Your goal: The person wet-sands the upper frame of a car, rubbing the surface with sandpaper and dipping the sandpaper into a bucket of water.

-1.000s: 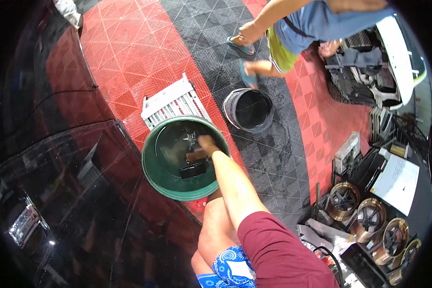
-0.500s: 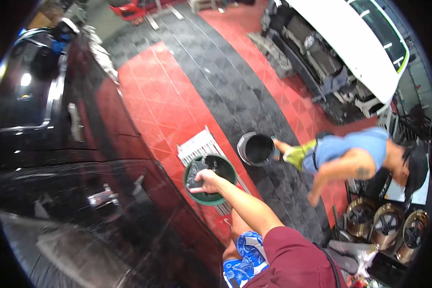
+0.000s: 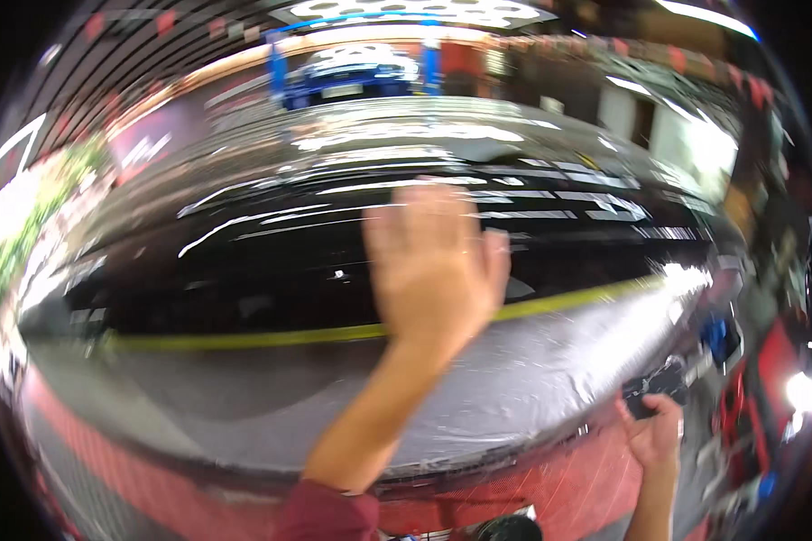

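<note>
My left hand (image 3: pixel 433 261), blurred, is spread flat on or just over a glossy black car panel (image 3: pixel 244 270), fingers apart and holding nothing. A yellow tape strip (image 3: pixel 244 340) runs along the panel behind it, above a silvery grey, wrinkled lower band (image 3: pixel 244 406). My right hand (image 3: pixel 654 433) grips a dark, wet-looking rectangular block (image 3: pixel 650 388) at the lower right, near that band.
Red and grey floor tiles (image 3: pixel 550 491) show below the car, with the dark top of a bucket (image 3: pixel 505 530). Red objects (image 3: pixel 771 379) stand at the right. A blue car (image 3: pixel 343 81) between blue posts is in the background.
The view has swung up from the bucket to the car. My right hand has lifted the block from the green bucket; my left hand has appeared on or over the panel. The co-worker is out of sight.
</note>
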A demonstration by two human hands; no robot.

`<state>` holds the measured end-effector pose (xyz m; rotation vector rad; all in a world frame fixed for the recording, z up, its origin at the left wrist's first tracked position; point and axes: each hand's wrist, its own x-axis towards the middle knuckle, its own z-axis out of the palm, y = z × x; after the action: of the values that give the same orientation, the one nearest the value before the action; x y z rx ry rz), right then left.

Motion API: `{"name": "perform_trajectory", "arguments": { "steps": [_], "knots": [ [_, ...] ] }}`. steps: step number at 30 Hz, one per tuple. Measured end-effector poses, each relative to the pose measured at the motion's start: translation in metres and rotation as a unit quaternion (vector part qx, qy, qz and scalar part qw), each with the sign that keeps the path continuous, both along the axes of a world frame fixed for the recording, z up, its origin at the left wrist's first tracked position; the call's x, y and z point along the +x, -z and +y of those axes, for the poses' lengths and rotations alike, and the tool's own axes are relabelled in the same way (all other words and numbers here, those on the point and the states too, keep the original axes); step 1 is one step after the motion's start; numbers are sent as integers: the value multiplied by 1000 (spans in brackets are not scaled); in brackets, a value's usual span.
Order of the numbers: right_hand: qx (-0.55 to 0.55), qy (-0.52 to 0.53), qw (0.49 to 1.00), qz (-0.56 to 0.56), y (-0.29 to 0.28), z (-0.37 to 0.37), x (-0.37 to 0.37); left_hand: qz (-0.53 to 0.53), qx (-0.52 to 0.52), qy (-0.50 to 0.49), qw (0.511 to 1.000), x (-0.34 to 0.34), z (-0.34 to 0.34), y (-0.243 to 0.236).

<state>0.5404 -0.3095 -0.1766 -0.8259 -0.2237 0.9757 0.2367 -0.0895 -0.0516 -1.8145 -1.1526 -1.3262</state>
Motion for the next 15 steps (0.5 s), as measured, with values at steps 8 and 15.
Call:
{"name": "perform_trajectory", "arguments": {
  "steps": [8,15],
  "knots": [
    [136,-372,873,-284,-252,188,-258,-8,-138,16,990,-58,0,1],
    [172,-435,744,-477,-287,260,-375,-153,-147,-199,957,-234,2,-40]
  ]
}}
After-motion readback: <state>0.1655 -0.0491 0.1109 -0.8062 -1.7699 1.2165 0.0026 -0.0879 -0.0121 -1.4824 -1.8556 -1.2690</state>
